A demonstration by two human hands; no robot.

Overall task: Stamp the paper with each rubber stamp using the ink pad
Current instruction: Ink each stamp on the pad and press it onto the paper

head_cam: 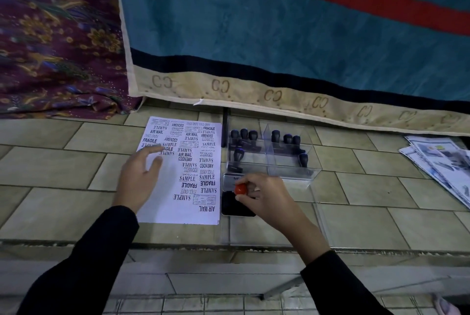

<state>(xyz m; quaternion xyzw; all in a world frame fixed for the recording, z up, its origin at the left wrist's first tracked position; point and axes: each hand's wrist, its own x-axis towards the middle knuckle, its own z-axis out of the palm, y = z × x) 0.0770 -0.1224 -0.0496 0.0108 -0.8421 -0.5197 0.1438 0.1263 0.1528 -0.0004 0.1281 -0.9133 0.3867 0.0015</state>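
Note:
A white paper (pixel 167 203) covered with many black stamp prints lies on the tiled ledge. My left hand (pixel 137 177) rests flat on its left part, fingers spread. Right of the paper sits the black ink pad (pixel 234 206) with its lid open. My right hand (pixel 264 194) grips a stamp with a red knob (pixel 240 189) and holds it down over the pad. Behind the pad stands a clear plastic tray (pixel 287 169) holding several dark-handled rubber stamps (pixel 244 136).
A hanging teal cloth with a red stripe (pixel 279 35) and a purple patterned cloth (pixel 56 40) close off the back. Printed leaflets (pixel 440 159) lie at the right. The ledge's front edge (pixel 229 244) drops off near me.

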